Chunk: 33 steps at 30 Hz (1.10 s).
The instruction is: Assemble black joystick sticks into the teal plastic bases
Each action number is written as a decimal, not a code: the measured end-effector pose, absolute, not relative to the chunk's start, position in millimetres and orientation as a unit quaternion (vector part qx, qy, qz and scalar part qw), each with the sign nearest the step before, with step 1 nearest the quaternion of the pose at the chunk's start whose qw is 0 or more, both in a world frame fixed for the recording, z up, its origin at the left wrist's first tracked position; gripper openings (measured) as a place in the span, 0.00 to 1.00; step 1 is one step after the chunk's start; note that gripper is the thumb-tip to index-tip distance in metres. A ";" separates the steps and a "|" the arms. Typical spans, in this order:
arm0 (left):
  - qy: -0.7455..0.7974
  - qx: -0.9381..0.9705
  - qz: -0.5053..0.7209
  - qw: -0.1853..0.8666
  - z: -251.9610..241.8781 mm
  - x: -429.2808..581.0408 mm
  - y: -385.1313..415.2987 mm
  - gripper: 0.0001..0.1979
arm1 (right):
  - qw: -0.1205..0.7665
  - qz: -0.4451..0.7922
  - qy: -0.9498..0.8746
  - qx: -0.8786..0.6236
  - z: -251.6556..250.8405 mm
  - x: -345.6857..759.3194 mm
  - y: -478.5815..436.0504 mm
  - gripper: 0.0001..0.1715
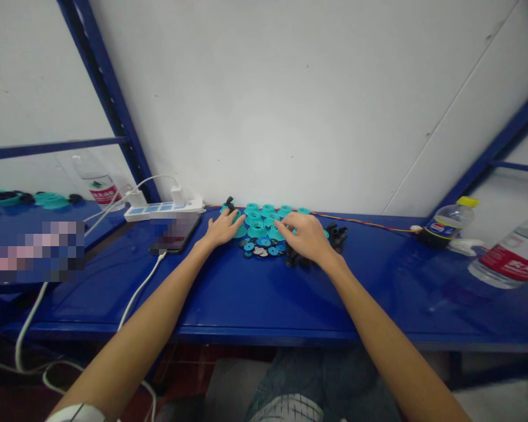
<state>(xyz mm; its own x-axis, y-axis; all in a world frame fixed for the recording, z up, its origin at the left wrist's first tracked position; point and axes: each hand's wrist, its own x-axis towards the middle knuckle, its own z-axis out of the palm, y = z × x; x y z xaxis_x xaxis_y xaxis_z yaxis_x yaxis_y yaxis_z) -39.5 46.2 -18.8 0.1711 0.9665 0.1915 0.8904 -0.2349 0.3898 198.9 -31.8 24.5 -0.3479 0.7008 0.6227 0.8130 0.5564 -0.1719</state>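
Observation:
My left hand (223, 228) lies at the left end of a group of turquoise flanged cup-shaped parts (257, 229), its fingers stretched out and touching the nearest ones. At the group's right side, my right hand (305, 235) is curled with thumb and forefinger closed at the rim of one turquoise part, and it hides several others. A pile of small blue, black and pale discs (260, 248) lies in front of the cups. Black tubular pieces (338, 234) are heaped beside and partly under my right hand. One black piece (230, 204) stands on a turquoise part behind my left fingers.
A white power strip (165, 209) and a phone (176, 233) with a white cable lie left on the blue table (264, 299). A dark drink bottle (451, 223) and a red-labelled water bottle (513, 255) lie right. Thin coloured wires (365, 223) run along the wall.

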 end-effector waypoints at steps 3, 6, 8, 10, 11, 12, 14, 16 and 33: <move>0.614 0.758 0.198 0.092 -18.8 -37.8 46.2 0.32 | 0.334 -0.089 -0.816 -0.464 23.0 199.1 -30.9 0.21; 0.621 0.753 0.198 0.086 -19.5 -36.9 46.9 0.33 | 0.338 -0.088 -0.815 -0.463 21.7 199.8 -30.1 0.21; 0.624 0.750 0.203 0.080 -20.6 -36.8 47.7 0.34 | 0.338 -0.087 -0.816 -0.461 21.1 200.0 -29.8 0.21; 0.623 0.751 0.204 0.074 -22.0 -37.0 48.2 0.35 | 0.338 -0.085 -0.817 -0.459 20.8 199.9 -29.7 0.21; 0.623 0.752 0.201 0.073 -22.6 -37.3 48.3 0.34 | 0.338 -0.084 -0.818 -0.458 20.8 199.8 -29.8 0.21; 0.624 0.753 0.197 0.073 -23.1 -37.7 48.3 0.34 | 0.339 -0.083 -0.818 -0.457 20.9 199.6 -29.9 0.21; 0.624 0.754 0.193 0.071 -23.3 -38.7 47.8 0.31 | 0.339 -0.081 -0.818 -0.458 21.1 199.1 -30.1 0.21; 0.611 0.762 0.208 0.057 -22.4 -40.0 47.3 0.29 | 0.337 -0.079 -0.818 -0.460 21.4 198.9 -30.4 0.21; 0.587 0.787 0.188 -0.027 -19.0 -37.6 45.3 0.28 | 0.310 -0.087 -0.827 -0.461 23.2 195.8 -33.8 0.22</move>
<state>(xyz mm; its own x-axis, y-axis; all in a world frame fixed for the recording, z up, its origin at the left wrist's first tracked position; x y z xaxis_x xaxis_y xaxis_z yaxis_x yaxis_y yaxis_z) -37.6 45.3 -19.0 0.2413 0.9133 0.3280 0.9338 -0.3105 0.1776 195.8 -33.8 23.2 -0.3823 0.7089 0.5928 0.8171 0.5589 -0.1414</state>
